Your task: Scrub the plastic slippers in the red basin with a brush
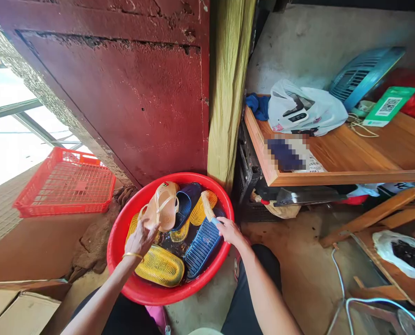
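A red basin [172, 298] stands between my knees with dark water and several sandals in it. My left hand [142, 237] grips a beige flip-flop [160, 209] by its heel end, tilted up above the basin's left side. In my right hand [228, 230] is a scrub brush [207, 206], held by its blue handle over the basin's right side. Below the brush lies a blue ridged sandal [203, 246], sole up. A yellow sandal [161, 265] lies sole up near the front. Behind sit a dark blue sandal [186, 204] and another yellow one [200, 214].
A red plastic crate [68, 186] stands at left, above cardboard boxes [19, 307]. A maroon door [130, 102] rises behind the basin. To the right are a wooden table [346, 153] bearing a plastic bag [308, 109], a wooden stool [378, 218] and a cable [343, 284] on the floor.
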Available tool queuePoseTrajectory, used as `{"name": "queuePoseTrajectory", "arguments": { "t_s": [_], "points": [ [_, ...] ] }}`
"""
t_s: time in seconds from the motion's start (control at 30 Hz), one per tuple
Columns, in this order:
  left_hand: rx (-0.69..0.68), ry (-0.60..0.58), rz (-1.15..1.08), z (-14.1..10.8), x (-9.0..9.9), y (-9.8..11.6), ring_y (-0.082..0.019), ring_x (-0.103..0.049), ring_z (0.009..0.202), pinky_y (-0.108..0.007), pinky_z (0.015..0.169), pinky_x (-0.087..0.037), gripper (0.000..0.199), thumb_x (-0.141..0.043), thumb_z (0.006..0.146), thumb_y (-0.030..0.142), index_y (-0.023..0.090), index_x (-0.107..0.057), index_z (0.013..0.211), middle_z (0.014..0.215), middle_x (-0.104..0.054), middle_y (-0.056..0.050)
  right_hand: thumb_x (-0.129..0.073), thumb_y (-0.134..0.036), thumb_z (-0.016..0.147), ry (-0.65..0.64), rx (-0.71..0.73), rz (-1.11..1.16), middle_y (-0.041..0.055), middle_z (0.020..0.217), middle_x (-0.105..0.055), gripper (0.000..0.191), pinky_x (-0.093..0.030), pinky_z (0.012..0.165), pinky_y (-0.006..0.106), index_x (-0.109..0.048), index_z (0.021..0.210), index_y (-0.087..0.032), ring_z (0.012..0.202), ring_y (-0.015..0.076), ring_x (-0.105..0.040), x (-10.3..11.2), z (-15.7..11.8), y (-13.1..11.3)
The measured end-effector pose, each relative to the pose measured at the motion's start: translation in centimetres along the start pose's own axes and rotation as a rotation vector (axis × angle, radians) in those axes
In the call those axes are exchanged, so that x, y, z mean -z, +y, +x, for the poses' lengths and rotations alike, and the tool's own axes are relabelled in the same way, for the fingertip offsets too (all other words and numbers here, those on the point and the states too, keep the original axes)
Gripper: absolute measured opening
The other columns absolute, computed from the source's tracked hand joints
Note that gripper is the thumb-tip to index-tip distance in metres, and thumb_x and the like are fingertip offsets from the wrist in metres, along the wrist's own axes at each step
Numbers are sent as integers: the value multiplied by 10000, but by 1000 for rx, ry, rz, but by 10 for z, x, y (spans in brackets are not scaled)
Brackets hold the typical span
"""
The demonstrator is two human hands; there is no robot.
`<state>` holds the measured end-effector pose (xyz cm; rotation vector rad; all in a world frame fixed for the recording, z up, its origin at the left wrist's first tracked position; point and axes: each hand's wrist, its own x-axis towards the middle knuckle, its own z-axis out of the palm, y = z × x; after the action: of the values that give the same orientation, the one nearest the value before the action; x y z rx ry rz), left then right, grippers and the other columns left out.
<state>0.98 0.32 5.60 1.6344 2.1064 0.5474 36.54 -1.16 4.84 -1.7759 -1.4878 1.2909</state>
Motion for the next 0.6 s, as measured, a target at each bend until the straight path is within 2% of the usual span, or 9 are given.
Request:
{"name": "queuePoseTrajectory", "arguments": {
  "t_s": [0.03,0.07,0.1,0.17,0.23,0.27,0.37,0.47,0.6],
  "points": [
    [-74,-58,-47,-14,0,-8,-323,-725,937,-429,895,-535,627,-622,787,580,242,-597,1314,954,-761,-93,-482,-300,965,-1,7,-10,-43,599,-586,330,-331,434,183,-692,1202,-204,452,91,-477,0,0,1],
    [-158,-161,-63,-29,-1,-15,-325,-717,991,-437,928,-531,604,-691,728,512,273,-628,1280,1068,-757,-100,-491,-291,958,-1,17,-22,-37,617,-600,322,-342,454,185,-698,1189,-207,481,97,-498,-1,0,1],
    [-242,-259,-17,-43,-5,-22,-344,-674,1133,-454,996,-504,614,-725,680,421,280,-652,1273,1267,-701,-129,-502,-281,950,2,28,-33,-30,641,-617,316,-354,477,186,-702,1185,-210,517,103,-522,-2,1,2],
    [-335,-425,246,-65,-15,-30,-416,-449,1416,-550,1123,-385,833,-736,573,240,267,-592,1393,1557,-475,-177,-525,-268,934,10,47,-58,-15,690,-651,319,-373,521,189,-703,1192,-212,590,117,-564,-3,3,2],
    [-387,-483,475,-77,-28,-28,-426,-240,1524,-631,1180,-243,981,-682,551,129,257,-476,1502,1657,-293,-191,-535,-270,927,19,56,-77,-4,717,-673,334,-384,547,196,-698,1211,-208,634,132,-593,-4,3,1],
    [-414,-495,551,-78,-34,-24,-415,-191,1540,-661,1186,-189,1004,-655,565,104,258,-429,1531,1670,-256,-189,-533,-276,927,21,58,-83,-2,712,-675,339,-387,549,200,-696,1215,-204,637,136,-599,-4,3,0],
    [-494,-551,642,-70,-46,-9,-399,-271,1519,-707,1176,-140,954,-619,606,86,259,-432,1525,1623,-362,-202,-510,-286,940,18,63,-79,-14,656,-650,338,-391,534,197,-697,1208,-197,589,130,-588,-2,1,-2],
    [-522,-601,631,-60,-45,0,-429,-439,1414,-682,1156,-243,853,-685,569,109,235,-571,1405,1493,-529,-230,-486,-288,957,23,59,-50,-36,609,-610,364,-387,499,181,-671,1254,-187,518,107,-542,0,-4,-2],
    [-488,-537,390,-52,-27,4,-419,-540,1312,-555,1103,-402,657,-749,566,157,229,-694,1217,1373,-618,-201,-472,-310,964,28,39,8,-41,615,-603,395,-352,426,173,-645,1296,-184,454,92,-499,1,-7,4]
  ]
}}
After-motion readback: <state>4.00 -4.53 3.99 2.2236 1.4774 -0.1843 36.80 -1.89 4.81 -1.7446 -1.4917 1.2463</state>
